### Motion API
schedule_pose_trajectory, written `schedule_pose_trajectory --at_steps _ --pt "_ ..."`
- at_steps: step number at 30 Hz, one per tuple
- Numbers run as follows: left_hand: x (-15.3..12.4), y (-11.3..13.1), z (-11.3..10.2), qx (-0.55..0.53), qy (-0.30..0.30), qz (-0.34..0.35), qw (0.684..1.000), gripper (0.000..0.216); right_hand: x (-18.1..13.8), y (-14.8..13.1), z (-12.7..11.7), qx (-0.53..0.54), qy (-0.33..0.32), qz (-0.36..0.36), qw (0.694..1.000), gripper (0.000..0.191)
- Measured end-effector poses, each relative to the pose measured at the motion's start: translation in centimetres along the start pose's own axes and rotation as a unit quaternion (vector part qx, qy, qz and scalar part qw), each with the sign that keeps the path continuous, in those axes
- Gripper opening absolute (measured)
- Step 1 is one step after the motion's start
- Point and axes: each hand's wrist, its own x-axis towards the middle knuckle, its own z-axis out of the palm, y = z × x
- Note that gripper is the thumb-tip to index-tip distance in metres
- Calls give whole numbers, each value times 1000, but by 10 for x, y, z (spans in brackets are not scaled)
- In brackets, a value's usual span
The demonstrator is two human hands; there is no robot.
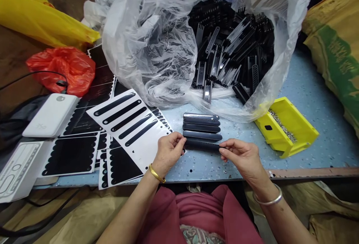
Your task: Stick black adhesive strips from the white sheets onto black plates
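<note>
My left hand and my right hand pinch the two ends of a long black plastic strip, held level just above the blue table. Right behind it lies a neat row of several finished black strips, side by side. To the left of my left hand lies a white sticker sheet with several long black stickers on it. A big clear plastic bag behind the row is open and full of loose black plastic parts.
More sticker sheets with black cut-outs overlap at the left. A white power bank with a cable sits beside them. A yellow plastic tray stands at the right. A red bag, a yellow bag and a woven sack ring the table.
</note>
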Motion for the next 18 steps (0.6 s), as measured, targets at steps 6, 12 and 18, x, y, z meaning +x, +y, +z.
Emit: schedule_pose_trajectory --at_steps 6,12,18 --pt "1 -2 0 -8 -5 17 1000 15 1 -1 0 -50 6 -31 998 11" --pt "0 -5 0 8 -5 46 999 16 2 1 2 -134 43 -77 987 5" --pt "0 -6 -2 32 -3 71 997 16 4 9 4 -206 63 -65 974 9"
